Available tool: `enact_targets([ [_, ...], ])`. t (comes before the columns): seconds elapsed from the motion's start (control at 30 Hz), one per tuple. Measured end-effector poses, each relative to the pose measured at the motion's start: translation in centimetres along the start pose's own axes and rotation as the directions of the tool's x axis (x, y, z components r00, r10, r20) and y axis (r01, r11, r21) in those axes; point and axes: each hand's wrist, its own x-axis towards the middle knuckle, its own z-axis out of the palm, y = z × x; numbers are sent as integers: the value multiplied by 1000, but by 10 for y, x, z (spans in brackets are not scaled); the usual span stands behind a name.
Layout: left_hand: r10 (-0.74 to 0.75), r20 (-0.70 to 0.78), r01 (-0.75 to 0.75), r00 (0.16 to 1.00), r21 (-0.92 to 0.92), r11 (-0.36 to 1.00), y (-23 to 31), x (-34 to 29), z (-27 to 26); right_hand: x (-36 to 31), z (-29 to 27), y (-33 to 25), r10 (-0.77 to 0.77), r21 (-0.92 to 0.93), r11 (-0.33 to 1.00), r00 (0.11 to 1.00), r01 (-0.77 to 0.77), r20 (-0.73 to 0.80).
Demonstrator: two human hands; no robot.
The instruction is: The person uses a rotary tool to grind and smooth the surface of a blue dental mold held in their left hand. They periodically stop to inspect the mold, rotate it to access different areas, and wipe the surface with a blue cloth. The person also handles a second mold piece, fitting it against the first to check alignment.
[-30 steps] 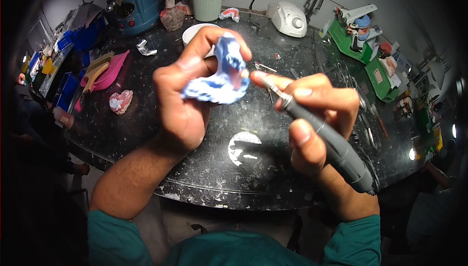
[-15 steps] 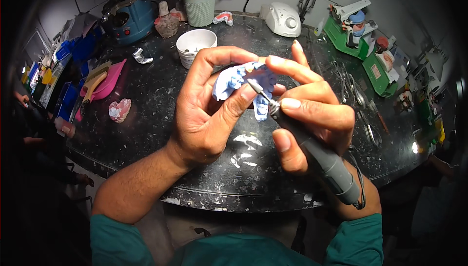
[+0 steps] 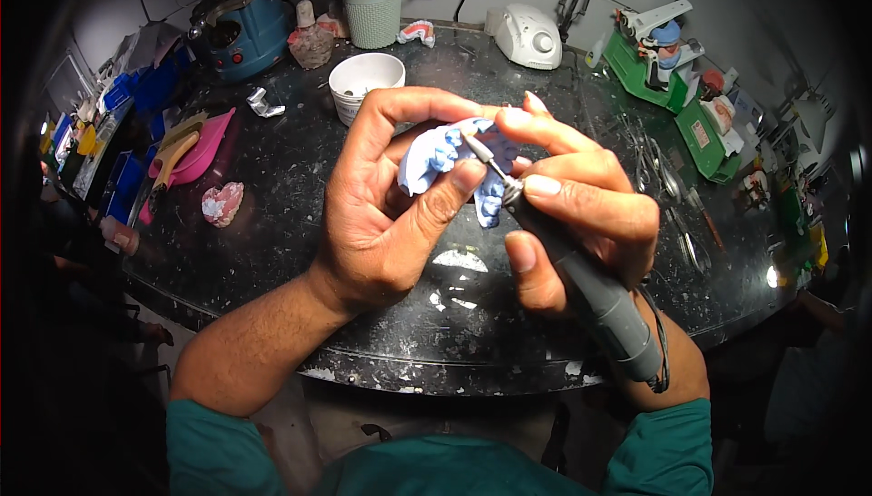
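Note:
Above the front half of the dark bench, my left hand [image 3: 386,205] is closed round a blue dental cast [image 3: 422,158] with teeth along its arch. Its thumb presses on the inner side of the cast. My right hand [image 3: 586,192] grips a dark grey rotary handpiece [image 3: 595,287], which slants up to the left. The handpiece's pale, tapered bur [image 3: 478,148] is at the teeth of the cast; I cannot tell whether it touches. My right index fingertip rests by the cast's far edge. A cord hangs from the handpiece's rear end.
Behind my hands stands a white tub [image 3: 366,74]. A pink-and-white cast [image 3: 222,204] and a pink bowl [image 3: 204,155] lie left. Metal hand tools [image 3: 668,169] and green trays [image 3: 636,69] are at right. A white control box [image 3: 529,37] and blue machine [image 3: 238,37] stand behind.
The bur has moved slightly up and left against the cast, toward its far teeth. My left thumb has shifted a little to the right, and the cast has tilted slightly.

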Motion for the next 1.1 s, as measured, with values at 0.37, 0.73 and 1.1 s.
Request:
enact_targets([
  [0.37,14,-34,-16,999,-65,998,-1,0,4,0,0,0,-2,27,1000,1000,2,7],
  [0.73,85,21,-84,996,-41,996,-6,4,2,0,3,2,-24,56,998,1000,24,-17],
  [1.1,112,47,-114,993,35,993,-7,6,-1,0,1,0,-1,49,999,1000,1,2],
])
